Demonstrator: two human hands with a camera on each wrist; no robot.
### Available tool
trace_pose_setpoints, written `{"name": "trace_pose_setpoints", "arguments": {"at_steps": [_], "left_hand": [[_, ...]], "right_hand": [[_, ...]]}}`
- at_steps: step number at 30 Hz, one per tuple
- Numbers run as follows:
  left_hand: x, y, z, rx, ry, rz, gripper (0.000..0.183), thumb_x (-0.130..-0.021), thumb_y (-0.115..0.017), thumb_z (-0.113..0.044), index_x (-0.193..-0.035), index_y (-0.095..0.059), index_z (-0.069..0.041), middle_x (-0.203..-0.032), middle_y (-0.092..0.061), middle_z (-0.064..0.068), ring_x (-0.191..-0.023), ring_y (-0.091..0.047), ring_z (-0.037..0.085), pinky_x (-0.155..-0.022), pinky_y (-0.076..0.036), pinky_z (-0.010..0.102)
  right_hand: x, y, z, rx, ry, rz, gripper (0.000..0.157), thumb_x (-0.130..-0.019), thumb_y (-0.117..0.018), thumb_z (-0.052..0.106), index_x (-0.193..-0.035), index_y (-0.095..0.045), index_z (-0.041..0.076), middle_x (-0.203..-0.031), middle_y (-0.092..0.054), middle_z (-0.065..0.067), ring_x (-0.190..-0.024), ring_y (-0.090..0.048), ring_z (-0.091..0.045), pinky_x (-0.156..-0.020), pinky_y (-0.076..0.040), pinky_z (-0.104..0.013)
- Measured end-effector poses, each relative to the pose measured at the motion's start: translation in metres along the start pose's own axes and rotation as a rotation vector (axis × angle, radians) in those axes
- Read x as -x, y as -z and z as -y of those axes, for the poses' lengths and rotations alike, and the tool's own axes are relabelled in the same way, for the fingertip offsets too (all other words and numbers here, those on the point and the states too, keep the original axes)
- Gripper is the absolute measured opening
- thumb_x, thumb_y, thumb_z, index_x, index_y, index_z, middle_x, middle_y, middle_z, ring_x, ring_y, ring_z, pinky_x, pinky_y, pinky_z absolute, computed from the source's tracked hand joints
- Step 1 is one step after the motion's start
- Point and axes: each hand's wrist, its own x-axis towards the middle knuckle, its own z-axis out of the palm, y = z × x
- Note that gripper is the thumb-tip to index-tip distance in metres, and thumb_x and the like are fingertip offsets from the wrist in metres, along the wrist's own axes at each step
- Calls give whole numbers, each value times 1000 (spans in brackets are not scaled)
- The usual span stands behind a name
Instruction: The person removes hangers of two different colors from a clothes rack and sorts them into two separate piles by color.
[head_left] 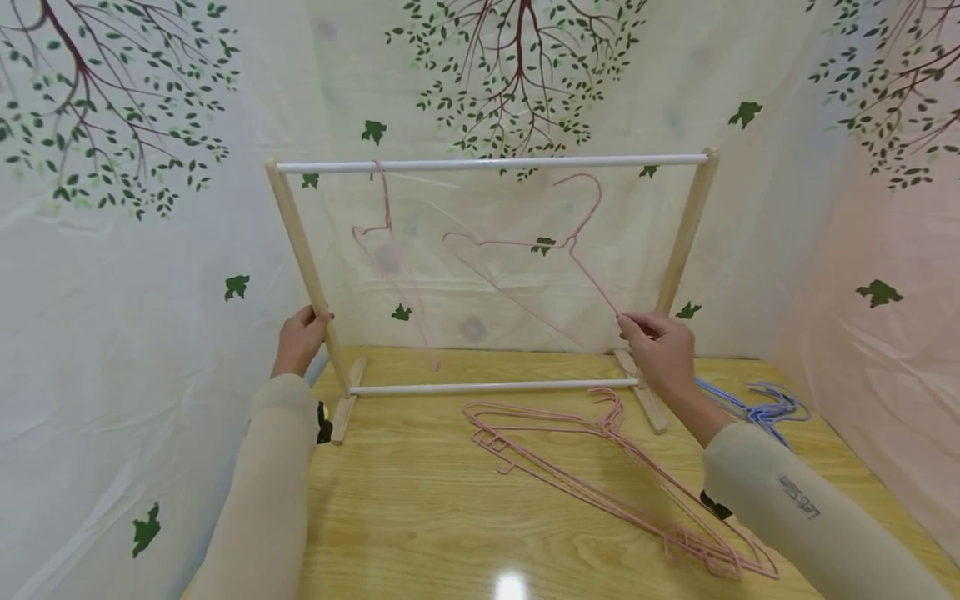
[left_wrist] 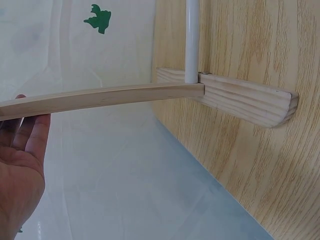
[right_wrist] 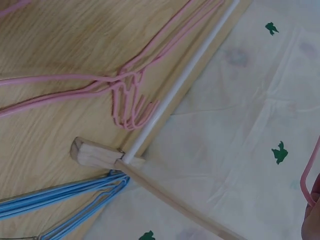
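Observation:
A small clothes rack has a white top rail [head_left: 487, 164] between two wooden posts. My left hand [head_left: 300, 340] grips its left post [head_left: 302, 242] partway up; in the left wrist view the fingers [left_wrist: 36, 137] pass behind the wood. Between thumb and fingers, my right hand [head_left: 663, 350] pinches a pink clothes hanger [head_left: 572, 242] at one shoulder end. That hanger is held up near the rack, its hook just below the rail and apart from it. Another pink hanger [head_left: 387, 204] hangs from the rail's left part, turned nearly edge-on.
Several pink hangers [head_left: 611, 425] lie stacked on the wooden table [head_left: 405, 492] in front of the rack. Beside the right foot [head_left: 647, 404] lie several blue hangers [head_left: 768, 411]. A white lower bar [head_left: 487, 387] joins the feet. Leaf-printed sheeting [head_left: 150, 292] surrounds the table.

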Motion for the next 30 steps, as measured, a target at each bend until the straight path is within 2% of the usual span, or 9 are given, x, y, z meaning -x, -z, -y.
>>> {"name": "trace_pose_setpoints", "arguments": {"at_steps": [8,12,15,20,25,30], "left_hand": [[0,1,0,28,14,18,49,-106,-41,-26,-148,-45,-2,-141,-51,23,-124,-48,36,-104,-39,48],[1,1,0,27,8,25,50,-106,-41,-28,-148,-44,-2,-141,-51,23,-125,-48,36,-104,-40,47],[1,2,-1,29,7,29,50,-106,-41,-29,-149,-44,-2,-141,-51,23,-124,-48,36,-104,-40,47],[-3,2,1,30,8,33,49,-106,-41,-29,-149,-44,-3,-141,-51,23,-124,-49,36,-104,-40,47],[-8,2,3,31,12,30,49,-106,-42,-28,-149,-44,-4,-142,-51,22,-125,-48,36,-106,-39,48],[-13,0,4,37,25,27,49,-106,-42,-28,-149,-45,-5,-141,-52,21,-124,-48,35,-105,-39,47]], "right_hand": [[29,22,-23,61,-12,86,23,-94,-70,16,-98,-76,-6,-77,-70,8,-67,-62,0,-53,-46,-15],[47,32,-34,108,-28,133,24,-95,-69,17,-101,-76,-4,-81,-72,-7,-68,-60,0,-53,-45,-18],[62,38,-43,144,-37,173,24,-96,-68,19,-103,-76,-3,-83,-72,-12,-68,-60,-2,-51,-44,-21],[85,43,-53,193,-67,213,22,-96,-68,21,-102,-77,2,-83,-72,-10,-67,-61,-5,-47,-44,-26],[105,46,-55,232,-121,263,24,-97,-66,26,-105,-76,6,-87,-72,-4,-75,-63,-6,-61,-51,-24],[123,45,-58,216,-167,306,24,-96,-68,24,-106,-76,4,-90,-73,-6,-74,-63,-10,-57,-50,-26]]}}
